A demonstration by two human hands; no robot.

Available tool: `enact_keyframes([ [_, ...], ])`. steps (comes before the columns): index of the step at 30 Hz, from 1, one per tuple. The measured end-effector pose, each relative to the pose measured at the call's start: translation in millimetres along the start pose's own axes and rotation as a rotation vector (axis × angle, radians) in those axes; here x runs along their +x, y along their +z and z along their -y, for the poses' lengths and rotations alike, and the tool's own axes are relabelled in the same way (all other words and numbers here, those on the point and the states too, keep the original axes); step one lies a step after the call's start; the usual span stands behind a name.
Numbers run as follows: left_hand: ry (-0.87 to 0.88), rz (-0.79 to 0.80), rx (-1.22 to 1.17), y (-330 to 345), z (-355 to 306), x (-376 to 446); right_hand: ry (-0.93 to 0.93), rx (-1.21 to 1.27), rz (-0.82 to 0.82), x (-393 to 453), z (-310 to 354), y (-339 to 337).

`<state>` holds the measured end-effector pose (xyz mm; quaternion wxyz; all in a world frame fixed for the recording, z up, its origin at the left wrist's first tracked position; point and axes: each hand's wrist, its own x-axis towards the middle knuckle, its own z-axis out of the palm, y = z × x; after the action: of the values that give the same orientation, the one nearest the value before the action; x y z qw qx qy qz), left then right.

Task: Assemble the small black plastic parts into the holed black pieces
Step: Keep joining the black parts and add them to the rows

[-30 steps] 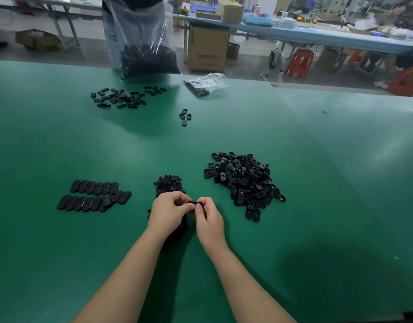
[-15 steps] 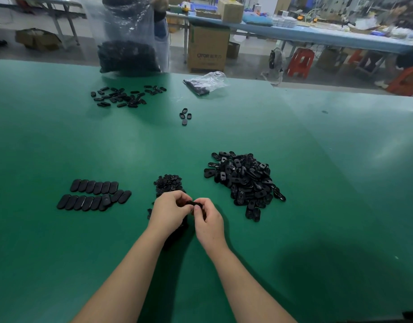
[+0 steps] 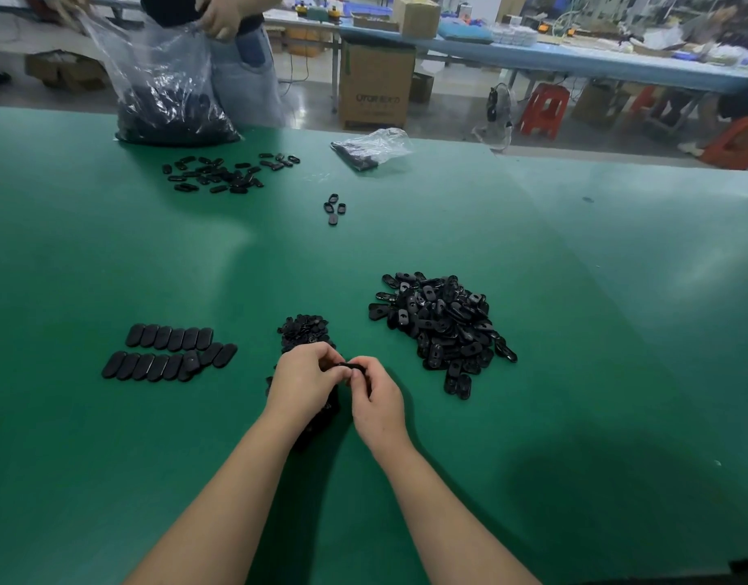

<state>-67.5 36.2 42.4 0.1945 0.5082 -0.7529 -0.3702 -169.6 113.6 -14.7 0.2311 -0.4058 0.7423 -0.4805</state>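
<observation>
My left hand (image 3: 302,380) and my right hand (image 3: 374,394) meet over the green table (image 3: 575,373), fingertips pinching one black holed piece (image 3: 352,366) between them. Whether a small part is in it is hidden by my fingers. A heap of small black parts (image 3: 303,329) lies just beyond my left hand and partly under it. To the right sits a bigger pile of holed black pieces (image 3: 442,323). Two neat rows of black oval pieces (image 3: 170,352) lie on the left.
Across the table a person's hands hold a clear plastic bag of black parts (image 3: 170,99). Loose black pieces (image 3: 224,173) are scattered in front of it, a few more (image 3: 334,209) mid-table, and a small plastic bag (image 3: 370,147) near the far edge.
My hands stay together on the same piece with only small finger movement. The person opposite has shifted the big plastic bag left and set it lower on the table.
</observation>
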Motion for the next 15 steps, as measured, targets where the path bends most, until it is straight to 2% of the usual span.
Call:
enact_keyframes([
  [15,-0.037,-0.005,-0.082,5.1,0.0,0.9,0.033,0.000,-0.001,-0.3,0.8,0.5],
])
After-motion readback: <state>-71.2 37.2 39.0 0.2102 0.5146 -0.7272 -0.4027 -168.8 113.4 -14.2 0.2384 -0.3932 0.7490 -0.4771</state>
